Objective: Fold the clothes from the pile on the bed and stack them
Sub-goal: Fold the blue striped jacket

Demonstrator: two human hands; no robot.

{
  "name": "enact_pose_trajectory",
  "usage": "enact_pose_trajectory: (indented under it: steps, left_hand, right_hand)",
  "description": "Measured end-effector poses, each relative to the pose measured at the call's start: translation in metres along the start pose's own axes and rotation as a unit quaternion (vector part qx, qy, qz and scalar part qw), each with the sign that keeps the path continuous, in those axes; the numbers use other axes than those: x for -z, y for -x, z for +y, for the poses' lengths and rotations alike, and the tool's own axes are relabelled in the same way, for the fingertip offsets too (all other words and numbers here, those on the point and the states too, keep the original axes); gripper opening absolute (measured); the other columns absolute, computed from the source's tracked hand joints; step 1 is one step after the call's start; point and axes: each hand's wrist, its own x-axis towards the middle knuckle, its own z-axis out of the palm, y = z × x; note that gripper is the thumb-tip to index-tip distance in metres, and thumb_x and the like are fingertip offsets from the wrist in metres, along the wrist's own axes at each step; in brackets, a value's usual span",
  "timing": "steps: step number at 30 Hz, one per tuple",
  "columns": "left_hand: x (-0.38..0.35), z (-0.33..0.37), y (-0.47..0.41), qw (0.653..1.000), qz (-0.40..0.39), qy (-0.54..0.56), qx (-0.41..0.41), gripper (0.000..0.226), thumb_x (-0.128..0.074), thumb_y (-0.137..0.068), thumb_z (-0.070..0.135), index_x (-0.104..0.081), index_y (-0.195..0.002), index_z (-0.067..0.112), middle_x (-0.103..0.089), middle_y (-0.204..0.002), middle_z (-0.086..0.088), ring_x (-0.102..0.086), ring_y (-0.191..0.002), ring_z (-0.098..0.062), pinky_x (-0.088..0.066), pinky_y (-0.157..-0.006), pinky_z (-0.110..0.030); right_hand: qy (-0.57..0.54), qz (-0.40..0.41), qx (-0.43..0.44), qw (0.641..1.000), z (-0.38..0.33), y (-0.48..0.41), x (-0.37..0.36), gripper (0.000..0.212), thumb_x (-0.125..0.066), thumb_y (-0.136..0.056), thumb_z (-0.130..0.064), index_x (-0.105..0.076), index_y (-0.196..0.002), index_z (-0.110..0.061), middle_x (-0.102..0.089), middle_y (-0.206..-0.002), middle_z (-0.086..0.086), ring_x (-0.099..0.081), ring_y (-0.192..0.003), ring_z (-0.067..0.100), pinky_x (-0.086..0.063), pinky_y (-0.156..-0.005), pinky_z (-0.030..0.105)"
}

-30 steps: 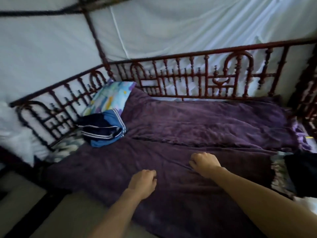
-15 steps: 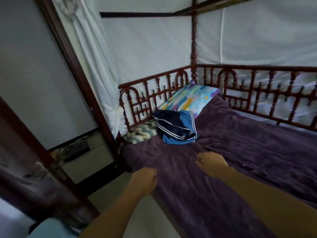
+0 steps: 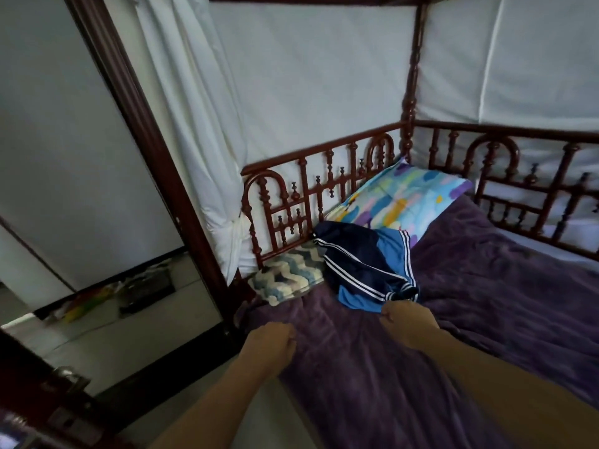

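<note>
**Clothes lie just past your right hand**

The clothes [image 3: 363,267], dark navy and blue cloth with white stripes, lie in a loose heap at the head end of the bed. They are not folded. The near blue edge of the heap comes down to your right hand [image 3: 409,323], so the knuckles are touching it or just beside it. The fingers of this hand are curled under and hidden by the back of the hand, so I cannot tell whether they pinch the blue edge or hold nothing.

Your left hand [image 3: 269,344] is well apart from the clothes, lower and to the left, over the near edge of the bed. Its fingers are curled into a fist and nothing shows inside it. The two hands are apart from each other, with bare blanket between them.

The heap rests partly on the purple blanket [image 3: 505,286] that covers the bed. Its far side leans on a pillow [image 3: 402,200] with bright patches of colour. Just to the left of the clothes, touching them, lies a zigzag cloth [image 3: 287,280] in blue and cream. Behind these stands the red-brown rail [image 3: 324,186] with turned spindles. A white curtain [image 3: 197,131] hangs tied beside the dark post [image 3: 142,124] on the left.
</note>
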Motion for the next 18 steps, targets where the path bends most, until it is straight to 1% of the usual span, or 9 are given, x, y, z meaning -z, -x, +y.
enact_pose_trajectory:
  steps: [2,4,6,9,11,14,16,18]
  left_hand:
    - [-0.004,-0.021,-0.033,1.0,-0.01,0.004,-0.014,0.025,-0.042,-0.094,0.034,-0.059,-0.103,0.019,-0.064,-0.108,-0.003,-0.06,-0.102,-0.024,-0.045,-0.08,-0.034]
    - [-0.008,-0.042,-0.069,0.999,-0.024,0.001,-0.04,0.024,-0.04,-0.095,0.033,-0.057,-0.097,0.016,-0.063,-0.105,-0.005,-0.059,-0.098,-0.025,-0.043,-0.074,-0.033]
    - [-0.01,-0.064,-0.105,0.997,-0.026,-0.001,-0.072,0.025,-0.039,-0.096,0.033,-0.057,-0.095,0.015,-0.063,-0.101,-0.005,-0.06,-0.094,-0.025,-0.043,-0.074,-0.033]
    - [-0.008,-0.099,-0.16,0.993,-0.033,0.028,-0.109,0.023,-0.041,-0.095,0.034,-0.057,-0.097,0.018,-0.063,-0.1,-0.003,-0.059,-0.094,-0.022,-0.044,-0.077,-0.032]
    - [-0.007,-0.117,-0.195,0.99,-0.041,0.04,-0.132,0.024,-0.041,-0.095,0.034,-0.06,-0.102,0.02,-0.063,-0.102,-0.002,-0.059,-0.095,-0.021,-0.045,-0.078,-0.031]
    - [-0.01,-0.13,-0.241,0.984,-0.067,0.053,-0.157,0.024,-0.043,-0.095,0.033,-0.062,-0.101,0.019,-0.063,-0.099,0.0,-0.06,-0.095,-0.019,-0.043,-0.075,-0.029]
    - [-0.019,-0.13,-0.272,0.978,-0.085,0.052,-0.183,0.02,-0.044,-0.095,0.032,-0.059,-0.092,0.019,-0.062,-0.093,0.001,-0.06,-0.091,-0.018,-0.042,-0.072,-0.029]
    - [-0.031,-0.124,-0.299,0.971,-0.099,0.047,-0.21,0.019,-0.045,-0.094,0.031,-0.058,-0.088,0.019,-0.063,-0.091,0.002,-0.059,-0.087,-0.016,-0.045,-0.072,-0.029]
  right_hand:
    - [-0.01,0.002,-0.022,1.0,-0.005,-0.03,-0.007,0.027,-0.048,-0.092,-0.046,-0.06,-0.107,-0.028,-0.065,-0.115,0.003,-0.061,-0.106,0.028,-0.046,-0.084,0.035]
    - [-0.018,-0.008,-0.052,0.998,-0.008,-0.059,-0.02,0.03,-0.05,-0.091,-0.045,-0.06,-0.115,-0.03,-0.063,-0.119,0.004,-0.06,-0.109,0.028,-0.046,-0.086,0.034]
    - [-0.021,-0.023,-0.089,0.996,-0.011,-0.086,-0.033,0.035,-0.051,-0.089,-0.047,-0.058,-0.12,-0.032,-0.062,-0.123,0.002,-0.06,-0.11,0.026,-0.045,-0.085,0.033]
    - [-0.039,-0.041,-0.172,0.983,-0.016,-0.123,-0.057,0.032,-0.049,-0.088,-0.048,-0.059,-0.113,-0.031,-0.062,-0.122,0.003,-0.06,-0.109,0.026,-0.044,-0.082,0.033]
    - [-0.051,-0.06,-0.217,0.973,-0.019,-0.141,-0.07,0.031,-0.045,-0.089,-0.047,-0.06,-0.11,-0.029,-0.063,-0.122,0.003,-0.061,-0.109,0.026,-0.045,-0.084,0.034]
    - [-0.088,-0.078,-0.255,0.96,-0.025,-0.152,-0.086,0.04,-0.041,-0.089,-0.053,-0.059,-0.119,-0.034,-0.062,-0.125,-0.002,-0.061,-0.11,0.023,-0.047,-0.089,0.034]
    - [-0.113,-0.072,-0.273,0.953,-0.023,-0.16,-0.093,0.043,-0.04,-0.088,-0.057,-0.057,-0.123,-0.038,-0.063,-0.125,-0.005,-0.061,-0.11,0.021,-0.047,-0.089,0.033]
    - [-0.13,-0.071,-0.306,0.941,-0.014,-0.171,-0.1,0.044,-0.042,-0.088,-0.058,-0.055,-0.126,-0.04,-0.061,-0.127,-0.005,-0.059,-0.112,0.021,-0.045,-0.091,0.032]
